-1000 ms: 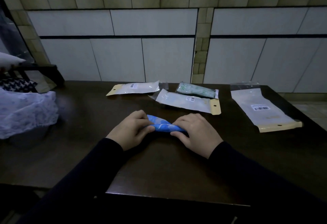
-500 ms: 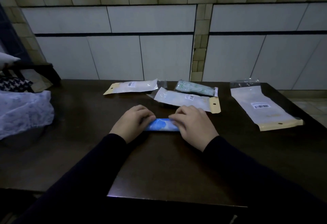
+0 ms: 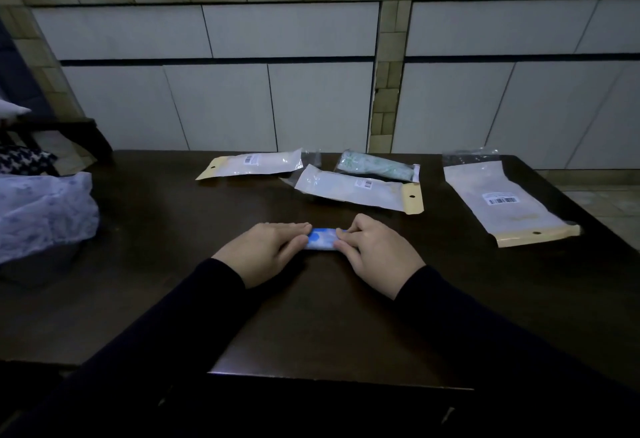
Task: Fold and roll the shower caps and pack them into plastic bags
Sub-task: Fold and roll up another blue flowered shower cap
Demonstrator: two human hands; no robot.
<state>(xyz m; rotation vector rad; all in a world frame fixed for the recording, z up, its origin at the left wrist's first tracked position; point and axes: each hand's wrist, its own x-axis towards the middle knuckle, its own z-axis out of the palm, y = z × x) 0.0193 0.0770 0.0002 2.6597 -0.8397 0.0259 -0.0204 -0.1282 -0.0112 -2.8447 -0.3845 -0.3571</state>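
Note:
A blue and white shower cap [image 3: 321,238], rolled into a short flat bundle, lies on the dark table [image 3: 346,316] in front of me. My left hand [image 3: 266,250] grips its left end with fingers over the top and thumb at the near edge. My right hand [image 3: 375,252] pinches the right end the same way. Most of the roll is hidden under the fingers. Behind it lie packed plastic bags: one at back left [image 3: 254,164], one in the middle [image 3: 356,188], one holding a green cap [image 3: 379,165].
A flat plastic bag with a barcode label [image 3: 502,202] lies at the right of the table. A pale bluish pile of plastic caps [image 3: 41,209] sits in a container at the left edge. White cabinet doors [image 3: 221,105] stand behind the table.
Both hands have rolled the blue cap away from me and moved closer together, so less of the roll shows between them. The view has shifted slightly.

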